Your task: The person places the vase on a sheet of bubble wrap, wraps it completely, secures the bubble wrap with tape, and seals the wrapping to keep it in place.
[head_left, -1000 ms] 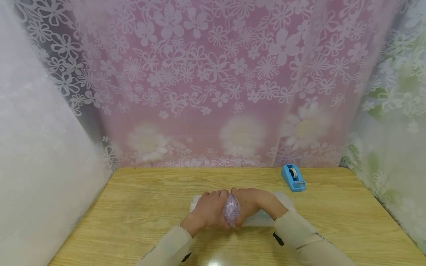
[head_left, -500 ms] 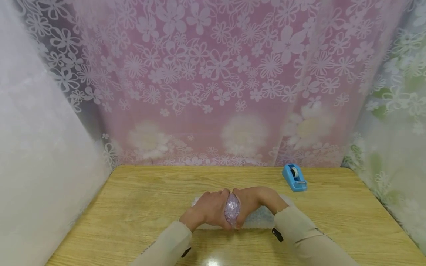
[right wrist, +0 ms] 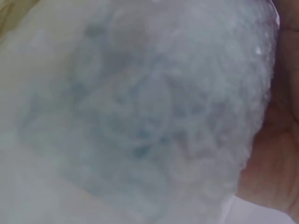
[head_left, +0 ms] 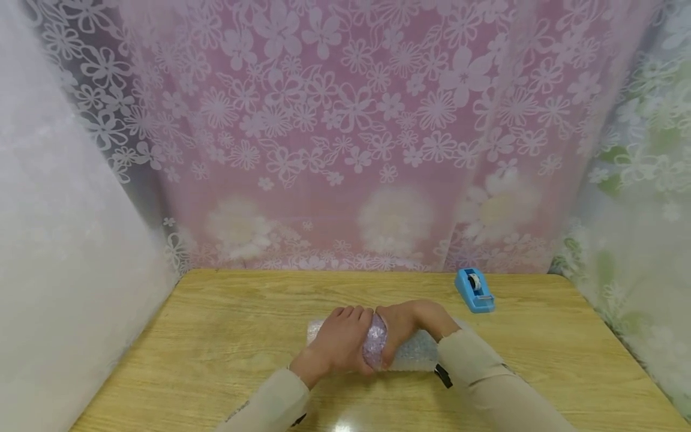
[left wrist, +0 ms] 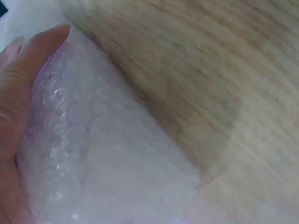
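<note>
- A pale flap of bubble wrap (head_left: pixel 314 329) shows just left of the left fingers, lying over the wood-grain table (head_left: pixel 227 336).
- The person's left hand (head_left: pixel 344 341) grips the wrapped bundle (head_left: pixel 375 341), its fingers bent over the far side; how firmly they press, the pictures cannot tell. The left wrist view catches bubbled film bulging against the hand, with a smooth pale flap beside it.
- The bundle shows lilac between the two hands' fingers, its film shining under the light.
- The right hand (head_left: pixel 400 329) holds it opposite, wrist arched, its thumb on the near side; its other fingers are mostly hidden.
- To the right of the right fingers, a sheer stretch of the wrap shows gray-blue, with blurred marks in the right wrist view too unclear to name.
- The step appears to be holding the wrap snug. Even pressure from both hands, thumbs level, should suit it; squeezing harder on one side could skew the roll or burst bubbles. One hand is best left pinning the layers whenever the other lets go.
- A blue tape dispenser (head_left: pixel 475 291) stands upright beyond and right of the right fingers, well apart from them.
</note>
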{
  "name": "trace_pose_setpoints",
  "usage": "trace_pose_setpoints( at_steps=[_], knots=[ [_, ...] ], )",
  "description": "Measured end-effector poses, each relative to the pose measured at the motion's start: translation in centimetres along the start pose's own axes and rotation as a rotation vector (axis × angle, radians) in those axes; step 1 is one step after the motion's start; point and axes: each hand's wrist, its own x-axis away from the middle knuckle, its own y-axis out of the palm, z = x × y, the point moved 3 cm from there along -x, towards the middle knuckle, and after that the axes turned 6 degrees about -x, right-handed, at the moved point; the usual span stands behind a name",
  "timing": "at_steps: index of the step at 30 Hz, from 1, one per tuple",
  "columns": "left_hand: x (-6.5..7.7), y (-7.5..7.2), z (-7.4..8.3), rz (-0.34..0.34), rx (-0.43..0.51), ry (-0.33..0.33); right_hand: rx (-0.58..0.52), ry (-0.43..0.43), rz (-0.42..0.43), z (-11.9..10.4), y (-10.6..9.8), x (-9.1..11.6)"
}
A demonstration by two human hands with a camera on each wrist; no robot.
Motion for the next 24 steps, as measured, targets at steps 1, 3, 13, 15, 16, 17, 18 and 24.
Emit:
trace_pose_setpoints(
  at_steps=[1, 3, 13, 15, 16, 17, 18, 24],
  knots=[
    [0.1, 0.0, 0.1, 0.017, -0.022, -0.004, -0.003, -0.001, -0.004, 0.1, 0.0, -0.1],
    [0.2, 0.0, 0.3, 0.053, -0.072, -0.01, 0.009, 0.027, -0.004, 0.2, -0.2, -0.2],
    [0.8, 0.3, 0.9, 0.173, -0.149, -0.045, 0.022, 0.065, -0.068, 0.9, -0.6, -0.8],
    [0.7, 0.5, 0.6, 0.17, -0.125, -0.033, 0.0, 0.055, -0.077, 1.1, -0.7, -0.9],
    [0.6, 0.6, 0.4, 0.175, -0.111, -0.025, -0.011, 0.059, -0.073, 1.2, -0.8, -0.9],
    [0.5, 0.7, 0.3, 0.181, -0.1, -0.017, -0.026, 0.061, -0.073, 1.3, -0.8, -0.9],
    [0.5, 0.8, 0.2, 0.193, -0.093, -0.01, -0.048, 0.055, -0.08, 1.5, -0.9, -0.9],
    [-0.1, 1.0, 0.3, 0.202, -0.105, -0.002, -0.166, -0.033, -0.157, 2.5, -1.0, -1.3]
  ],
)
